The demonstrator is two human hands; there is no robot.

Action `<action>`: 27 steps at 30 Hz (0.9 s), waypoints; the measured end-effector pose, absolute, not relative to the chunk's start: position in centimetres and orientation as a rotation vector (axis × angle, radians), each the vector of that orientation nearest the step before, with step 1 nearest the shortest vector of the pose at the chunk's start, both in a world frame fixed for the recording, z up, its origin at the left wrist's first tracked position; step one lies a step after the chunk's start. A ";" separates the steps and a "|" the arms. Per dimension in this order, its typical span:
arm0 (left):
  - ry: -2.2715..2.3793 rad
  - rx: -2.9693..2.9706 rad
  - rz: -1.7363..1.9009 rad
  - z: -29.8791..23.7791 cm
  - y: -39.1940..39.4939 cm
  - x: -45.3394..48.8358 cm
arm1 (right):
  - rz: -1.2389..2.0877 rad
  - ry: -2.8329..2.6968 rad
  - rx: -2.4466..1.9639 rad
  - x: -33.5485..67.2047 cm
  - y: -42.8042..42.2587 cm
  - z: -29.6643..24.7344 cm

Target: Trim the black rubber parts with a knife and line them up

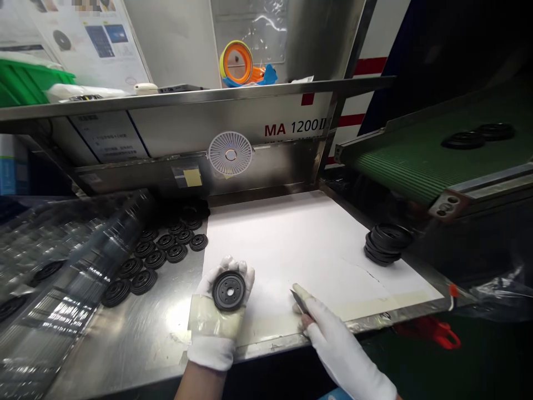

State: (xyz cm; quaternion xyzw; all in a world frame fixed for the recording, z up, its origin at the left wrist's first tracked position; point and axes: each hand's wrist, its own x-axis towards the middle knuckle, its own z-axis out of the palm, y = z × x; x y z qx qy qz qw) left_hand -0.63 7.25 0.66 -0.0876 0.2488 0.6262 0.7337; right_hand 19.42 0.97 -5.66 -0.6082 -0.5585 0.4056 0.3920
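My left hand point(216, 311), in a white glove with tape round the palm, holds a round black rubber disc point(229, 290) face up above the steel bench. My right hand point(333, 339), also gloved, pinches a small dark blade point(300, 303) whose tip rests on the white sheet point(291, 239). The two hands are about a hand's width apart. A stack of black discs point(385, 244) sits at the sheet's right edge.
Several black discs point(158, 255) lie in rows on the steel bench left of the sheet, beside clear plastic trays point(50, 278). A green conveyor belt point(437, 155) carrying two discs rises at right. A shelf point(187, 97) runs above; a red tool point(433, 333) hangs below the edge.
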 end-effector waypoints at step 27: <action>0.671 -0.090 1.411 1.8 5.0 0.9 | 1.261 -1.163 -1.332 16.1 -1.7 -2.4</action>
